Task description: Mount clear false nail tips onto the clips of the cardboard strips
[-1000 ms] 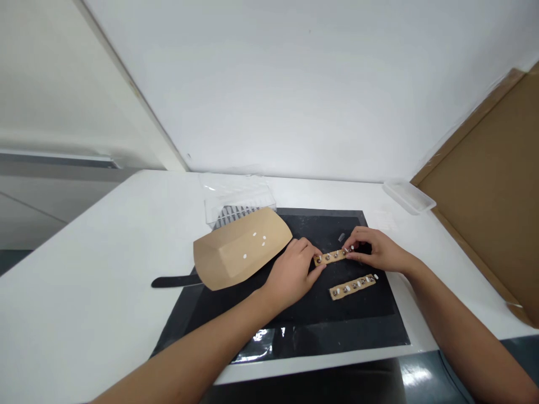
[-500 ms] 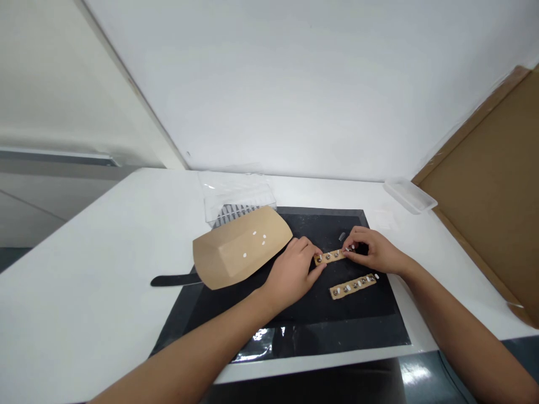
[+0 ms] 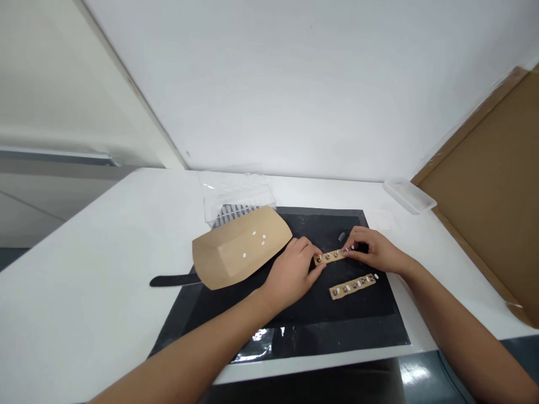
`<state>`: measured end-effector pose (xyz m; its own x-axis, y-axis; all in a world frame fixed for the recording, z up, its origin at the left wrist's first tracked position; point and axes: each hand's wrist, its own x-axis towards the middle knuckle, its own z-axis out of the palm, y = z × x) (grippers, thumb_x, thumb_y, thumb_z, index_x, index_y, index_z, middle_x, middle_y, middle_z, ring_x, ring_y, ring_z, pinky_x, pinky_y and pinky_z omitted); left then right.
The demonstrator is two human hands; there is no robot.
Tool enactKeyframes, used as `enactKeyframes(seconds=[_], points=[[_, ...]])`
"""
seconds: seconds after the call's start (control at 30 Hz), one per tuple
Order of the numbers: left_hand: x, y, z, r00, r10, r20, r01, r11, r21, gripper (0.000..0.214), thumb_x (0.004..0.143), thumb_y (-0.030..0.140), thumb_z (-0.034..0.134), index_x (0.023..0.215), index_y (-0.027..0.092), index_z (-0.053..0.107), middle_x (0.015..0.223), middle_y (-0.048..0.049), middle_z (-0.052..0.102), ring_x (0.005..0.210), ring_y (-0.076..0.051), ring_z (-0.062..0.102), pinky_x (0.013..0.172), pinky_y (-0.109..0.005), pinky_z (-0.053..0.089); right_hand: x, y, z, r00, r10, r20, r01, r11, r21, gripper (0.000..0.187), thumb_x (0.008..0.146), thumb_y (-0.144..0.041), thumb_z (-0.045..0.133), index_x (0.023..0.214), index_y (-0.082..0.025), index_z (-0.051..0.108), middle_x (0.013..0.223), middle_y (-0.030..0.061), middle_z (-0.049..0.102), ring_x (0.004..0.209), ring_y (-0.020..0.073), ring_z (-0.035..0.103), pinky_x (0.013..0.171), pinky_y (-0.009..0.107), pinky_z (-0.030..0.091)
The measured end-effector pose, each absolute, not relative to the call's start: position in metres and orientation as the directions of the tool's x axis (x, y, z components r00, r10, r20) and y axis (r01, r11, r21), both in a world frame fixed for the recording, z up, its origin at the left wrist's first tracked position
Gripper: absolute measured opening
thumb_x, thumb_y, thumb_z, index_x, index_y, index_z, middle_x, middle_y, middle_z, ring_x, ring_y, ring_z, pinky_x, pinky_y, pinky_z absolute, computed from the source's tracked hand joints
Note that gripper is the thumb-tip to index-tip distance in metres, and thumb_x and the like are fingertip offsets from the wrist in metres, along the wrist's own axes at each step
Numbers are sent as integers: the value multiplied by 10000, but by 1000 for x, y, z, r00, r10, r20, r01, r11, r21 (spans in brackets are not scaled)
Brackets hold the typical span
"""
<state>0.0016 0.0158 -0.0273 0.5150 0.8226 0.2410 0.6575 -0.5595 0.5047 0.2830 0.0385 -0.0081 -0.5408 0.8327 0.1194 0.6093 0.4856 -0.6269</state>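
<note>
Well, left hand (image 3: 290, 275) and right hand (image 3: 376, 251) both on tan strip (image 3: 330, 257) (metal snaps along it, white flecks among them), strip held crosswise over black mat (image 3: 337, 331) on desk (image 3: 84, 292). Left grip curled, fingers pressed to strip's left end; right grip pinching right end. Second strip (image 3: 352, 287) just nearer, lying free. Kraft paper tray (image 3: 240, 249) left of left hand, clear plastic tray (image 3: 233, 193) at its far edge.
</note>
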Motion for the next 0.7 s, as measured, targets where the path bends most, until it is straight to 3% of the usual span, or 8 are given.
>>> enactKeyframes(seconds=[0.3,0.47,0.7], points=[[2,16,-26,514,825,236,660,-556,506,122,976,272,701,1073,199,701,1082,-73,659,1065,-279,612,929,-427,526,282,38,-6,-533,839,112,613,474,-632,218,998,-451,697,961,-242,749,938,48,676,867,198,642,760,336,524],[1,16,-25,518,827,220,661,-549,512,122,974,267,706,1070,194,702,1089,-72,659,1070,-280,611,943,-441,532,285,36,-2,-460,887,41,619,353,-702,248,934,-460,766,1033,-238,711,915,26,710,821,188,657,742,330,535],[2,14,-24,517,828,218,663,-548,510,120,978,267,703,1073,194,699,1091,-73,662,1067,-282,616,934,-442,535,289,37,-3,-381,924,-24,657,253,-710,261,926,-480,761,898,-224,720,862,32,754,774,194,687,698,327,531]])
